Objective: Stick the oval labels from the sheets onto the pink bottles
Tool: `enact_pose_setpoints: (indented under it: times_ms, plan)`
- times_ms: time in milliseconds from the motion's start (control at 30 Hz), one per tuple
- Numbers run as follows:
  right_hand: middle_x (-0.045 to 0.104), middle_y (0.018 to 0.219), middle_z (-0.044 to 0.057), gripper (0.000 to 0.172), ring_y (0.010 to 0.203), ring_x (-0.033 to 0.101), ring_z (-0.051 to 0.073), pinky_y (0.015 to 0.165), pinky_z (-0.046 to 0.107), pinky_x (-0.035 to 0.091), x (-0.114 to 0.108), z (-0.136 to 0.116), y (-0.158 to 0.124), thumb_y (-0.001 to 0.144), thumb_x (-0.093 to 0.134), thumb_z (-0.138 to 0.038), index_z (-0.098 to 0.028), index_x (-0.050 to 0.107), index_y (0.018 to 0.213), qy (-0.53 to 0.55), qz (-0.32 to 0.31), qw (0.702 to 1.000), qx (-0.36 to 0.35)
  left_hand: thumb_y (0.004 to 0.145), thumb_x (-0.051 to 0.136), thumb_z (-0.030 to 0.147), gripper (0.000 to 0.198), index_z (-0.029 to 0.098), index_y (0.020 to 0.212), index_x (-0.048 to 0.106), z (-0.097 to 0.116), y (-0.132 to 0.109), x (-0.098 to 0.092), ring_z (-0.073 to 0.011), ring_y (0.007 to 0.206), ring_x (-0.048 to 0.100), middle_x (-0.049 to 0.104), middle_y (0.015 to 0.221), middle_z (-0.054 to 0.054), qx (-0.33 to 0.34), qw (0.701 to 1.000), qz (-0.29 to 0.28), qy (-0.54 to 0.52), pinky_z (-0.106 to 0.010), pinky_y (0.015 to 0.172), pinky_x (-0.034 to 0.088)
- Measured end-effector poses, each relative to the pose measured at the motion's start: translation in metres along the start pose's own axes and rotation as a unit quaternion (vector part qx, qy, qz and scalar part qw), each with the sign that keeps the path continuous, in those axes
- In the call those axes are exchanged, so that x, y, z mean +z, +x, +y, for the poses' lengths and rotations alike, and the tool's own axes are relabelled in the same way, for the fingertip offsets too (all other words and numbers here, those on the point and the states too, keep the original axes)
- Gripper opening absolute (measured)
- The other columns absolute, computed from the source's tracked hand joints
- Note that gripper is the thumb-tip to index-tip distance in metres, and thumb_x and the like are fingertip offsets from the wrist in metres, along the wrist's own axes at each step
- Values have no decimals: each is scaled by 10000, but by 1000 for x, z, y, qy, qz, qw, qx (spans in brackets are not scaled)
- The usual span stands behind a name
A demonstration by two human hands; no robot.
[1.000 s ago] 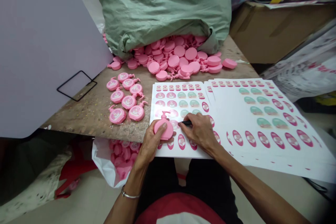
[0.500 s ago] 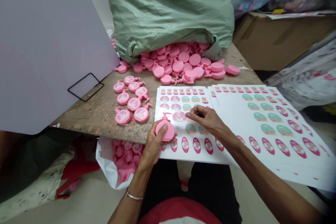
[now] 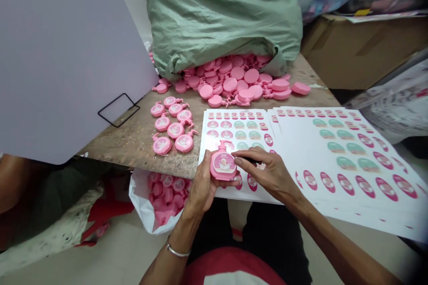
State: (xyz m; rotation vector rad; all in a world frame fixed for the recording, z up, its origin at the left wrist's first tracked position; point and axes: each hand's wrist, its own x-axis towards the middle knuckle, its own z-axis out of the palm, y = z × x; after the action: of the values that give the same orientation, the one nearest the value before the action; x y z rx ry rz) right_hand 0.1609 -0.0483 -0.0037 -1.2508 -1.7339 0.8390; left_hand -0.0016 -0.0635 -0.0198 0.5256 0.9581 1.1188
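Note:
A small pink pump bottle (image 3: 223,164) with a round pink label on its face is held upright in my left hand (image 3: 203,185), over the sticker sheet's front part. My right hand (image 3: 264,167) pinches at the label's right edge, fingertips together against it. Below both hands lies the white sticker sheet (image 3: 209,151) with pink and green stickers. Left of the sheet, several labelled pink bottles (image 3: 175,130) lie in rows. Behind it spreads a heap of plain pink bottles (image 3: 230,84).
A green sack (image 3: 220,13) stands behind the heap. More sticker sheets (image 3: 301,142) lie at right. A white bag (image 3: 142,202) of pink bottles hangs below the table's front edge. At left are a grey panel (image 3: 67,62), a black wire frame (image 3: 124,94) and a person's arm (image 3: 15,182).
The round label, before on the sheet under my right fingers, is now on the bottle. The bottle has moved slightly right, and my right hand has come down to it.

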Motion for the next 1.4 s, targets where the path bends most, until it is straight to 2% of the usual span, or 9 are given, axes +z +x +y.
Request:
enact_pose_setpoints:
  times_ms: [267,500,767,1133,1300,1400]
  plan:
    - [695,760,34,205,675,546,159,642,329,457,3,-4,-1,839,636,-374,-231,740,942,-6,20,1000,-18,872,505,551,520,121,1132,635,4,-3,3,-235,854,694,714,943,-113,6,1000,-9,-17,-330,672,601]
    - [678,729,35,208,660,548,164,633,335,456,5,-7,0,836,632,-387,-234,739,928,-21,32,999,-27,877,493,550,515,115,1105,647,5,-3,3,-247,842,698,716,927,-119,0,1000,0,-20,-346,659,602]
    - [662,706,32,195,669,538,169,634,333,443,7,-7,0,835,637,-368,-228,737,927,-33,37,998,-34,900,450,549,508,134,1133,628,7,-4,2,-230,849,692,711,961,-111,1,1000,-2,-28,-340,673,600]
    - [665,702,32,211,646,521,166,633,341,436,7,-9,1,847,617,-390,-235,736,925,-52,41,997,-41,854,482,610,545,153,1107,639,9,-6,2,-227,855,681,700,938,-94,11,1000,-15,-23,-349,695,599]
    - [652,693,24,190,659,521,169,664,343,418,9,-8,1,856,611,-363,-231,727,928,-75,41,995,-57,818,633,454,401,170,1100,607,9,-7,5,-191,827,673,680,947,-61,49,998,-36,25,-308,695,590]
    - [649,676,27,193,669,531,174,678,344,384,8,-5,-1,864,602,-353,-219,723,933,-146,55,984,-83,811,651,407,368,172,1088,593,6,-7,5,-178,835,660,665,974,-55,70,996,-24,50,-284,694,583]
